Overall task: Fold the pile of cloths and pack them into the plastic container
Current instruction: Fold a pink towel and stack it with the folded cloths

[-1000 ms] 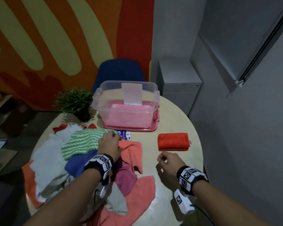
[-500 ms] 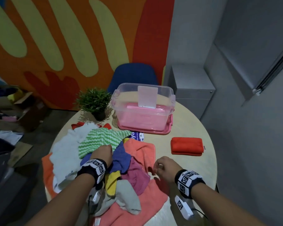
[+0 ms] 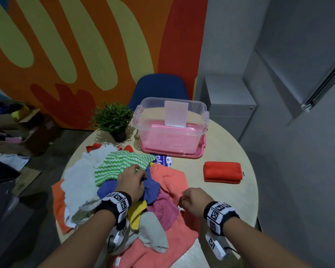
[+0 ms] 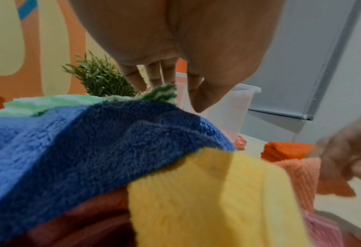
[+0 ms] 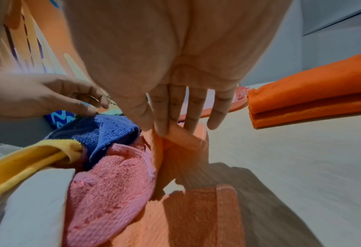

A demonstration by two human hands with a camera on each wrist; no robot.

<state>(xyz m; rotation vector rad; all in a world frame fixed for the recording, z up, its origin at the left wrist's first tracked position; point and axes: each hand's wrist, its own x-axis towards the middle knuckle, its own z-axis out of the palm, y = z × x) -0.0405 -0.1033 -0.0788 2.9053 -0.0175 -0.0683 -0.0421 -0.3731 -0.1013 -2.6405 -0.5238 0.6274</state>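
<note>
Round table [image 3: 230, 151] w/ loose cloth pile [image 3: 124, 190] on its left half. Left hand [image 3: 132, 181] on top of pile, fingers [image 4: 154, 75] close together & pointing down, tips touching green-white striped cloth [image 3: 122, 167], just beside blue cloth [image 3: 151, 188]; thumb lies apart from them, no clear grip seen. Right hand [image 3: 191, 198] at pile's right edge, thumb & forefinger [image 5: 160, 117] pinching a fold of salmon cloth [image 5: 181, 142], other fingers straight & slightly spread. Yellow cloth [image 3: 136, 213], pink cloth [image 3: 164, 209] & grey cloth [image 3: 153, 233] below blue one, near the wrists; white cloth [image 3: 79, 178] on pile's left side. Folded orange cloth [image 3: 222, 172] lying alone on table, right of pile, well apart from it. Clear container [image 3: 170, 128] at far side of table, open, sitting on its pink lid [image 3: 182, 154]; pink seen through its walls, cannot tell if cloth. Potted plant [image 3: 113, 118] just left of container. Blue chair [image 3: 159, 88] behind table.
</note>
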